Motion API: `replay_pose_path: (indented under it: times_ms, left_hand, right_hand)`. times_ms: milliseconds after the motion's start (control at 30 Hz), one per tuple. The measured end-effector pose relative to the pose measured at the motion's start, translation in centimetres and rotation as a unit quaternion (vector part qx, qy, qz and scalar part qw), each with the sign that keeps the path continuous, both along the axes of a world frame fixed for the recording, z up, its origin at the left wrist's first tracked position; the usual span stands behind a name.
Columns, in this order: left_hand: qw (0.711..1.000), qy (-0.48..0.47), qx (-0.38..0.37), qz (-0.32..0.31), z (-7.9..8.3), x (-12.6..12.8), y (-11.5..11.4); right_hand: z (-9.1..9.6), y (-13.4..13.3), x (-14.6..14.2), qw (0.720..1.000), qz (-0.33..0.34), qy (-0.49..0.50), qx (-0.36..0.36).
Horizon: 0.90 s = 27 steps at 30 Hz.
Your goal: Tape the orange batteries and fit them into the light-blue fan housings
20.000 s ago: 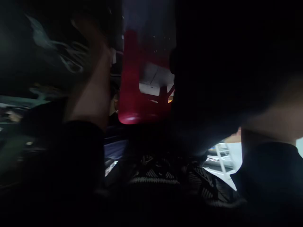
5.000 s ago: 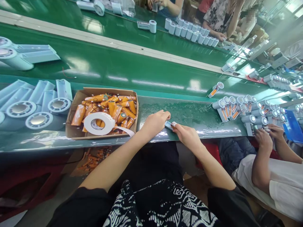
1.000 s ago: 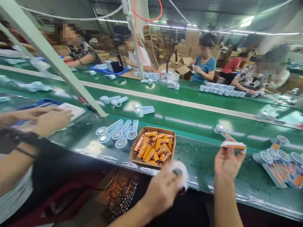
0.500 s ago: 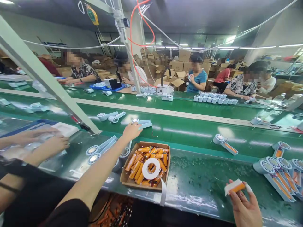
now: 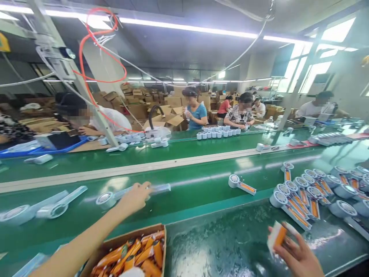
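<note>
right hand (image 5: 301,252) gripping orange pack (image 5: 280,235), white along side; left hand (image 5: 136,198) at pale-blue housing (image 5: 106,200), grip unclear.

Between the box (image 5: 164,248) at lower left and the right hand (image 5: 301,253), the counter (image 5: 213,240) leaves a wide low passage. The box's raised walls bar a low path there; crowded casings (image 5: 300,194) block the counter's far right. On the green belt (image 5: 198,192), one lone casing (image 5: 234,181) interrupts the stretch right of the left hand (image 5: 137,198).

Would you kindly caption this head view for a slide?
Left hand over a pale blue casing on the green surface; right hand holding an orange and white block.
</note>
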<state>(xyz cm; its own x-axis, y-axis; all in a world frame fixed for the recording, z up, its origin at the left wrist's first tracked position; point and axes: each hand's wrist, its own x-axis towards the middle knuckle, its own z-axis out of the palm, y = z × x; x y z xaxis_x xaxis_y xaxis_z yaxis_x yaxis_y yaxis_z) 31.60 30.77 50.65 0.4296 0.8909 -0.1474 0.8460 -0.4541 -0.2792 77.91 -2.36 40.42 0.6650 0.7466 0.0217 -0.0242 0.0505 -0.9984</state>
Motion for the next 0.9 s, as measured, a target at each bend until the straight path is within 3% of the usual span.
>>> replay_pose_path:
  times_ms: [100,200,267,400,533,667,800,900]
  left_hand:
    - [0.991,-0.015,-0.077,-0.108,-0.7,8.2,-0.7]
    - [0.978,-0.025,-0.127,-0.165,-2.1,14.0,-1.1]
    - [0.974,-0.03,-0.149,-0.168,-3.1,15.7,-0.8]
    - [0.968,-0.048,-0.192,-0.152,-4.1,15.8,0.7]
    - [0.965,-0.067,-0.211,-0.142,-3.9,15.7,1.5]
    - [0.967,-0.079,-0.204,-0.135,-3.6,16.3,1.1]
    - [0.973,-0.081,-0.184,-0.117,-3.9,17.0,0.6]
    - [0.978,-0.081,-0.166,-0.099,-4.3,17.6,0.4]
  right_hand:
    - [4.6,7.0,-2.2,0.989,0.119,0.061,0.063]
    - [6.9,13.8,-5.0,0.969,0.206,0.05,0.129]
    - [6.9,17.5,-6.4,0.956,0.262,0.015,0.133]
    - [4.7,22.4,-7.8,0.943,0.314,-0.039,0.104]
    - [2.4,24.5,-8.6,0.933,0.341,-0.099,0.062]
    - [1.1,24.6,-9.5,0.906,0.371,-0.204,0.017]
    - [1.3,23.7,-9.7,0.879,0.375,-0.294,-0.015]
    - [2.3,23.4,-9.7,0.838,0.382,-0.388,-0.045]
